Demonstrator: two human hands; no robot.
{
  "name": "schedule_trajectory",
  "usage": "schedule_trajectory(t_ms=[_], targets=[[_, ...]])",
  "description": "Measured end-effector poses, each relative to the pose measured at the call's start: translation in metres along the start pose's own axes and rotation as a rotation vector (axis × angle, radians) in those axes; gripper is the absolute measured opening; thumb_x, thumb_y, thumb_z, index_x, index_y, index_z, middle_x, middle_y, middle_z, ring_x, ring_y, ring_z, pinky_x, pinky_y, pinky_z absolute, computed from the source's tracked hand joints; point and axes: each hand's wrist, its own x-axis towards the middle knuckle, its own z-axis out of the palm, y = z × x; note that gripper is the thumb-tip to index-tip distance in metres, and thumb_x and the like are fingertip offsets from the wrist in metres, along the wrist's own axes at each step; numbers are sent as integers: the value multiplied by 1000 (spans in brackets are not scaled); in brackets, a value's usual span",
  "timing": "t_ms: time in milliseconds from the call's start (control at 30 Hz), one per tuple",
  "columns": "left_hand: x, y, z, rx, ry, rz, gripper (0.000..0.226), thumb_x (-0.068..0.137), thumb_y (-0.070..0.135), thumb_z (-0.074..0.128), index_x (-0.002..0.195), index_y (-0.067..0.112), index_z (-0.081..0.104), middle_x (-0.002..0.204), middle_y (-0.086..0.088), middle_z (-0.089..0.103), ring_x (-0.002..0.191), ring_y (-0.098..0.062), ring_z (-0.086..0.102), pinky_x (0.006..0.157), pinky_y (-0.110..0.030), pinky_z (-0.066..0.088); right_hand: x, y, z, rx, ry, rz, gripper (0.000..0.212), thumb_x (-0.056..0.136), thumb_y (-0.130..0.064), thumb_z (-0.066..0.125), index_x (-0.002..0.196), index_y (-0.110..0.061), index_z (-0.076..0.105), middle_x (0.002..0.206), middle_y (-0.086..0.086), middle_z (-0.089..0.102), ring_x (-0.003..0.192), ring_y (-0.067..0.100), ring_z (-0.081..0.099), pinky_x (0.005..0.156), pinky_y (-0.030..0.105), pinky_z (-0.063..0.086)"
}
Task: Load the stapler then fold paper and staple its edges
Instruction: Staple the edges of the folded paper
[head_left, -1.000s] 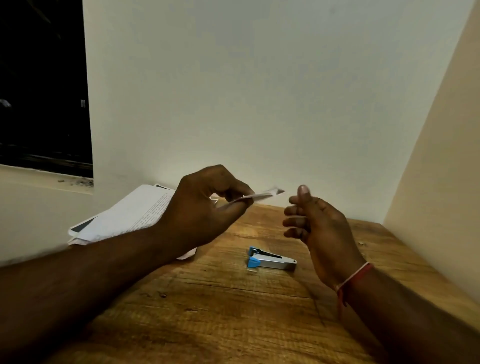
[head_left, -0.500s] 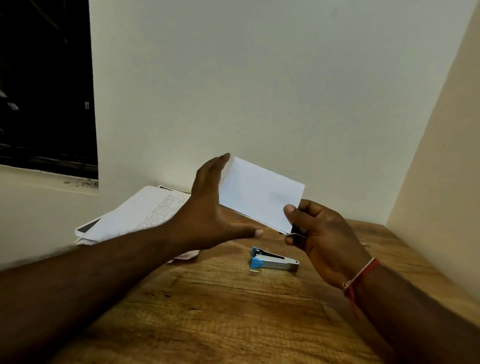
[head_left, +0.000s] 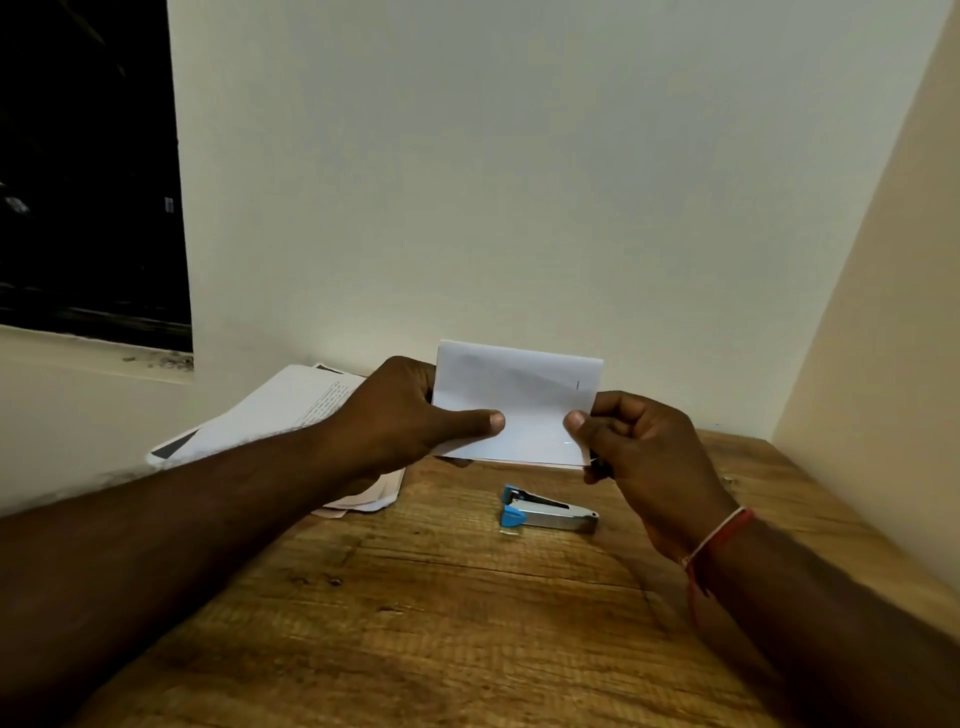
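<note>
i log a pale wall (head_left: 519, 182) rising behind the stapler (head_left: 548, 512), and a side wall (head_left: 883, 312) closing in on the stapler's right. the wooden surface (head_left: 441, 623) carries the stapler and runs from it toward me. a dark window (head_left: 78, 156) sits high and far to the left of the stapler. a loose stack of printed papers (head_left: 280, 410) lies on the surface left of and behind the stapler, partly covered by my left forearm. the folded paper (head_left: 524, 405), white, is held in the air above and just behind the stapler, clear of it, with its face turned toward me. my left hand (head_left: 405, 415) grips the paper's left edge, up and left of the stapler: the thumb lies flat across the near face, and the fingers are hidden behind the sheet. my right hand (head_left: 649, 452) pinches the paper's lower right corner, up and right of the stapler, thumb on the near face and fingers curled behind. the stapler, blue and metal, lies flat with its blue end pointing left, and neither hand touches it. i cannot tell whether it is loaded. a red thread (head_left: 719, 535) circles my right wrist, right of the stapler.
</note>
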Motion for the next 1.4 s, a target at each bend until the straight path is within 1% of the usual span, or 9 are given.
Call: schedule_trajectory(t_ms=[100, 233, 400, 500, 700, 867, 1067, 1200, 1400], targets=[[1, 0, -1, 6, 0, 2, 35, 84, 30, 99, 116, 17, 89, 108, 3, 90, 104, -15, 86, 101, -42, 68, 1, 1, 0, 1, 41, -21, 13, 101, -10, 75, 110, -18, 80, 85, 1, 84, 66, 12, 69, 60, 30, 61], [6, -3, -6, -1, 118, 31, 29, 84, 34, 99, 107, 18, 89, 100, 6, 89, 94, -10, 85, 75, -21, 62, 4, 0, -3, -19, 24, 45, 14, 97, -28, 79, 108, -19, 80, 94, 9, 83, 77, 15, 71, 70, 32, 58], [11, -6, -9, -155, 177, 26, 37, 86, 27, 97, 119, 13, 86, 108, -3, 89, 102, -23, 86, 81, -33, 70, -6, 13, 0, -578, -400, 86, 39, 73, -53, 96, 107, -40, 82, 105, -13, 77, 97, 3, 71, 77, 16, 55], [10, -7, -6, -187, 161, 33, 35, 88, 24, 96, 118, 13, 86, 108, -5, 89, 103, -26, 86, 83, -39, 72, -10, 16, 8, -707, -442, -49, 28, 80, -48, 93, 106, -41, 82, 107, -20, 75, 100, -6, 66, 80, 13, 50], [4, -4, -2, -185, 187, 65, 31, 88, 28, 96, 116, 18, 87, 106, 2, 89, 101, -16, 86, 91, -37, 70, -12, 15, 16, -102, -252, 156, 13, 101, -26, 75, 114, -24, 75, 103, 6, 82, 87, 15, 72, 88, 37, 60], [1, -3, 0, -189, 189, 82, 30, 88, 29, 95, 115, 20, 87, 108, 3, 89, 103, -15, 85, 99, -43, 70, -9, 12, 13, 403, -235, 266, 33, 102, -20, 65, 132, -8, 70, 112, 12, 75, 84, 22, 68, 78, 40, 58], [0, -5, 5, -183, 179, 81, 37, 87, 35, 96, 119, 20, 86, 112, 1, 88, 109, -20, 84, 102, -52, 68, -11, 3, 15, 523, -254, 213, 47, 98, -28, 66, 133, 3, 65, 112, 11, 73, 78, 17, 65, 68, 33, 50], [-3, -1, 5, -200, 169, 97, 30, 90, 30, 95, 118, 21, 86, 107, 5, 89, 103, -14, 85, 95, -42, 69, -12, 1, 15, 541, -267, 198, 42, 97, -28, 66, 128, -1, 67, 114, 12, 73, 81, 18, 63, 66, 31, 52], [-5, 0, 10, -193, 162, 102, 34, 87, 34, 97, 117, 20, 87, 111, 2, 89, 108, -20, 85, 100, -54, 69, -12, -2, 17, 590, -266, 206, 32, 94, -26, 68, 121, -9, 75, 102, 5, 75, 87, 20, 67, 72, 35, 54]])
